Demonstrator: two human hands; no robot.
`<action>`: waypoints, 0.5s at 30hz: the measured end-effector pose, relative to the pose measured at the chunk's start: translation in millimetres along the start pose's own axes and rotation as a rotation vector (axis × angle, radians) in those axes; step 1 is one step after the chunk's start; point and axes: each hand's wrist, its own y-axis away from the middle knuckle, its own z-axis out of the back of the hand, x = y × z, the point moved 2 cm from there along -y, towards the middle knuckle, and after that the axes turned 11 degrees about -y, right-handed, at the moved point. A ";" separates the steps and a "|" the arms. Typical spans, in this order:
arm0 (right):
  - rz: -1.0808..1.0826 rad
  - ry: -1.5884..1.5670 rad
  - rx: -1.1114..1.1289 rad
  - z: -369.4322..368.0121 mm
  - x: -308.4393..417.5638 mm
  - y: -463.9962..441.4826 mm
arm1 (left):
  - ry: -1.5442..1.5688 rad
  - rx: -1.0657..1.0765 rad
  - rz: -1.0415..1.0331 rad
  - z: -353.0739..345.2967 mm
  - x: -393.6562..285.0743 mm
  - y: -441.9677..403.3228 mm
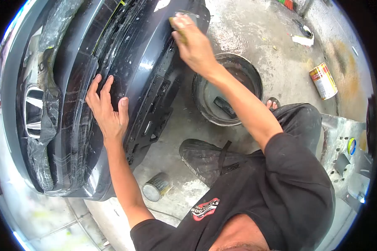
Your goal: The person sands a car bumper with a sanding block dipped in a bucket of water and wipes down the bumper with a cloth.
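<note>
Black shirtfront [255, 188] lay nearest, and beyond it the left hand [108, 112], spread and empty, rested on the dark bumper [132, 73], whose long axis ran toward a far corner, near which the right hand's [195, 45] curled fingers held what seemed, through blur, a yellowish pad [179, 29].

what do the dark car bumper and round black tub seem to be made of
Bumper: probably plastic, given its moulded slots; glossy dark finish, catching bright highlights. Tub: maybe plastic or rubber, going by its dull black look; can't tell which.
</note>
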 end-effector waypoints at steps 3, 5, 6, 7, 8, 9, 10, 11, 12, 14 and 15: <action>-0.011 0.074 0.090 -31.5 23.0 26.5 | -0.006 0.008 0.008 -0.1 1.1 0.1; 0.118 -0.084 0.258 -29.9 52.0 48.8 | 0.010 0.026 0.019 -0.1 2.0 -0.1; 0.134 -0.125 0.351 -29.0 52.7 58.7 | 0.005 0.018 0.012 -2.0 1.2 -1.0; 0.191 -0.022 0.374 -20.4 38.7 44.3 | -0.003 0.011 0.009 -2.4 0.5 -0.7; 0.148 -0.019 0.246 -19.3 20.8 29.1 | -0.016 0.003 0.010 -1.4 0.4 0.2; 0.077 0.047 0.180 -19.1 1.5 6.5 | -0.019 0.001 0.005 -1.4 1.2 0.1; -0.001 0.114 0.110 -19.5 -8.0 -5.8 | -0.024 0.007 0.007 0.3 0.9 3.6; 0.018 0.255 0.054 -29.0 -3.9 -8.9 | -0.028 0.004 0.003 0.6 0.7 3.1; -0.005 0.242 0.055 -37.6 8.4 -3.5 | -0.029 -0.006 -0.006 -0.8 0.3 -0.9; 0.139 0.062 0.185 -44.1 47.2 31.7 | -0.033 -0.005 -0.008 -0.2 -0.8 -1.1; 0.186 -0.081 0.250 -42.3 61.5 44.1 | -0.036 -0.002 -0.006 -1.3 -1.3 -0.7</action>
